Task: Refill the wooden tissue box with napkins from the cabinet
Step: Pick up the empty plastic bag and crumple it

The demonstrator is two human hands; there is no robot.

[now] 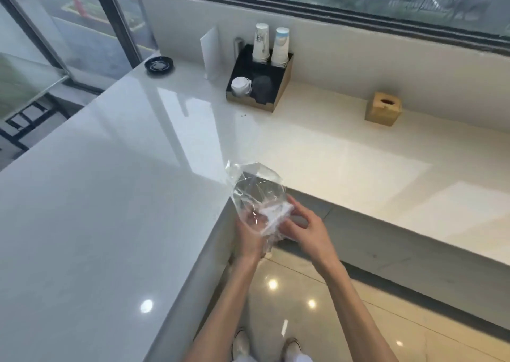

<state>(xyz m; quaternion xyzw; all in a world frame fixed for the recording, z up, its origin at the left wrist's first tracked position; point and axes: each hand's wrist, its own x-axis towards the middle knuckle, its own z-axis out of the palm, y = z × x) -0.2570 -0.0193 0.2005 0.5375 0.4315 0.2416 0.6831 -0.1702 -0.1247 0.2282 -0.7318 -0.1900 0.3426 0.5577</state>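
Observation:
A clear plastic bag (255, 189) with a few white napkins (276, 214) at its bottom is held above the inner corner of the L-shaped white counter (116, 196). My left hand (249, 240) grips the bag from below. My right hand (306, 227) pinches the bag and the napkins from the right side. The wooden tissue box (383, 108), cube-shaped with a round hole on top, stands far off on the back counter, to the right near the wall. No cabinet is in view.
A black cup organiser (259, 83) with two stacks of paper cups (271, 45) and lids stands at the back. A white folded card (209, 51) and a dark ashtray (159, 64) sit left of it. Windows run behind; tiled floor (317, 306) lies below.

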